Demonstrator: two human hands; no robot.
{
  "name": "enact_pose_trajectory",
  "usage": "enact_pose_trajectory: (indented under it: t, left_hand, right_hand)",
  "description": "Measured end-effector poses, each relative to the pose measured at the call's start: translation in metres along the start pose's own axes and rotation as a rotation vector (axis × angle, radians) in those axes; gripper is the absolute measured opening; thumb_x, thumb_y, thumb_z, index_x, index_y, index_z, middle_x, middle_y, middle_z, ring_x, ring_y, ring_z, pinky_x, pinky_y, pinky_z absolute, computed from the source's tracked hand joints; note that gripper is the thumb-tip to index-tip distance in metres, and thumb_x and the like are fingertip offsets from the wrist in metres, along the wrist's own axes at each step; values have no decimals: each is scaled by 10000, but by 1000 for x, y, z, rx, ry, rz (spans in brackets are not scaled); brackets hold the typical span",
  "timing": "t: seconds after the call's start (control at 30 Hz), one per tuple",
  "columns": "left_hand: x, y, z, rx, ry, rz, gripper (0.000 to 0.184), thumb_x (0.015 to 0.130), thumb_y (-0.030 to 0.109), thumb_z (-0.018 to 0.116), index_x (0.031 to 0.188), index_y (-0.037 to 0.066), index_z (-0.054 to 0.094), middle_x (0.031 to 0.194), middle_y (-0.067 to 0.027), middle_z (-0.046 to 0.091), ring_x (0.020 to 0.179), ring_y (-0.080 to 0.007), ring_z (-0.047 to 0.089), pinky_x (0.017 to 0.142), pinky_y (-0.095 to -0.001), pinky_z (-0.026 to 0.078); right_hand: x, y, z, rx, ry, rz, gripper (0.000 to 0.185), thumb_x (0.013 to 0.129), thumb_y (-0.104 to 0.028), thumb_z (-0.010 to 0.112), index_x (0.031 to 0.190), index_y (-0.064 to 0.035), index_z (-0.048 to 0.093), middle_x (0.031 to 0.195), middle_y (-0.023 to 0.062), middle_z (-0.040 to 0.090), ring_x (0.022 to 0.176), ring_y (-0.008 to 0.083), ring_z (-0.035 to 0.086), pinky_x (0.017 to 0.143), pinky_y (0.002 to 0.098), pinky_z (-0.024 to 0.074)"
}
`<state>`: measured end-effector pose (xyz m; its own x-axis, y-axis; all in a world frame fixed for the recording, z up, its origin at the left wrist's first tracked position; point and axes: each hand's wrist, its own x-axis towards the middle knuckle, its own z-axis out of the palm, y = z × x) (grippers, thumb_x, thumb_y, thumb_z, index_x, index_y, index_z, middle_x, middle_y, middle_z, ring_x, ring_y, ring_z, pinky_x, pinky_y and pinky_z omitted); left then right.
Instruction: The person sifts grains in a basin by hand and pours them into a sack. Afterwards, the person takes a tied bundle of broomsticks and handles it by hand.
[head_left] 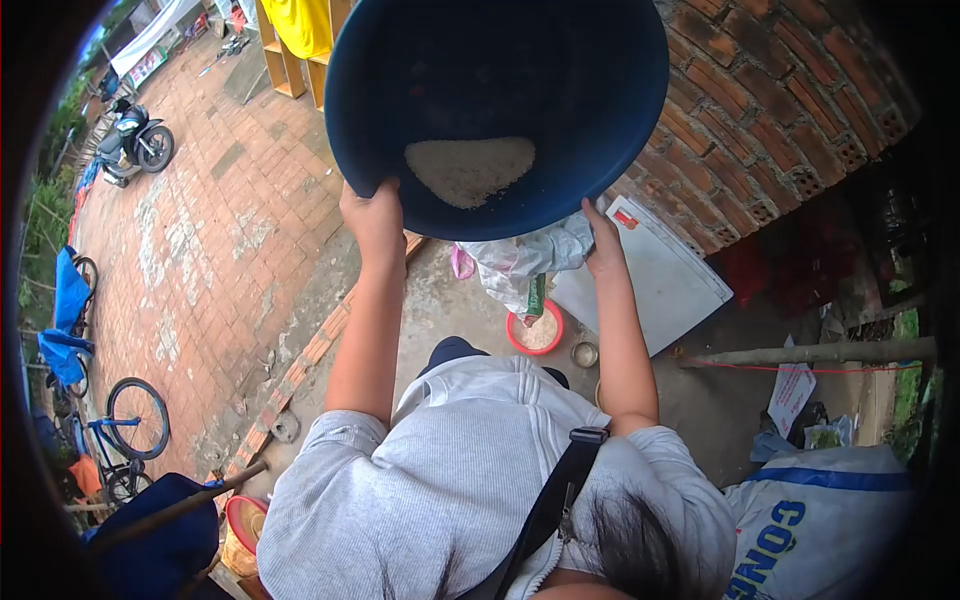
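Observation:
Both of my hands hold up a large round blue basin (pixel 590 130), tilted so that its inside faces me. A small heap of white grain that looks like rice (pixel 472 168) rests low on its inner wall. My left hand (pixel 373 222) grips the lower left rim, thumb over the edge. My right hand (pixel 603 240) is closed on the lower right rim, its other fingers mostly hidden behind. Below the basin are a crumpled whitish sack (pixel 525 262) and a red-rimmed bowl of pale grain (pixel 536 330). A small metal tin (pixel 584 354) stands beside the bowl.
A brick wall (pixel 760 110) rises at right, with a white board (pixel 660 285) below it. A wooden pole (pixel 810 354) juts in from the right above a large printed sack (pixel 820 520). Left, a brick-paved yard (pixel 220 220) holds a motorbike (pixel 133 143) and a bicycle (pixel 125 425).

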<state>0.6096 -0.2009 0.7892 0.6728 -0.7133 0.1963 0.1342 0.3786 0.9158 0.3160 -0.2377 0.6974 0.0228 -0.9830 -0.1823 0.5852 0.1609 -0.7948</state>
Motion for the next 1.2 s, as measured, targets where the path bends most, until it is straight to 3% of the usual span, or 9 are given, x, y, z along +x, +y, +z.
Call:
enact_pose_trajectory:
  t: [0.27,0.43,0.63,0.7,0.8,0.97,1.03,1.07,1.2]
  left_hand:
    - [-17,6,-13,125,166,48,187,737,-30,528,910,-1,592,730,9,571,639,-78,512,583,-229,405]
    - [-26,6,-7,467,271,256,141,757,52,546,881,24,606,666,-57,606,605,-115,554,580,-275,427]
    - [-51,-10,8,502,215,159,168,750,75,564,906,42,615,696,-90,624,636,-149,593,602,-287,439]
    - [-56,-22,9,530,189,151,283,749,58,556,1024,90,618,751,-114,644,695,-163,623,632,-297,451]
    - [-77,-12,20,575,101,271,563,743,0,530,1259,220,486,831,-132,654,733,-198,643,661,-294,466]
    - [-92,-14,29,566,-21,334,585,731,-27,535,1263,210,483,918,-161,641,727,-180,648,618,-252,460]
    - [-97,-6,36,494,-42,350,444,798,-37,502,1230,66,501,1040,-109,629,890,-83,572,763,-227,433]
    - [-98,-4,36,463,-91,319,475,794,-60,491,1257,46,465,1138,-112,587,962,-93,551,807,-230,417]
    - [-92,-12,35,340,-104,335,458,791,-71,491,1243,-2,461,1174,-110,562,1007,-111,534,838,-230,402]
  right_hand:
    - [13,27,-2,50,-19,156,379,797,-127,611,1134,7,500,1069,119,578,985,234,566,850,351,451]
    - [23,51,-15,68,-35,203,392,731,-22,586,1112,13,500,1004,104,579,923,234,577,789,351,471]
    - [33,66,-18,100,-104,292,370,727,-69,557,1088,-15,502,963,99,578,894,236,578,780,361,478]
    - [35,63,-17,161,-140,386,365,750,-130,547,1098,-30,500,1007,104,574,936,238,568,823,375,463]
    - [24,44,-6,263,-184,309,369,788,-201,503,1119,-40,493,1069,113,561,992,238,548,874,373,436]
    - [33,39,-25,237,-233,239,399,812,-267,455,1138,-39,487,1102,123,552,1022,240,536,904,358,419]
    - [36,36,-32,221,-225,231,405,812,-276,446,1134,-34,492,1085,124,560,1006,241,545,894,355,428]
    - [38,32,-36,226,-232,273,403,799,-262,453,1122,-26,499,1063,128,569,987,243,556,880,357,440]
    - [36,18,-40,176,-209,262,409,749,-212,474,1092,7,512,1008,147,586,922,250,587,835,359,474]
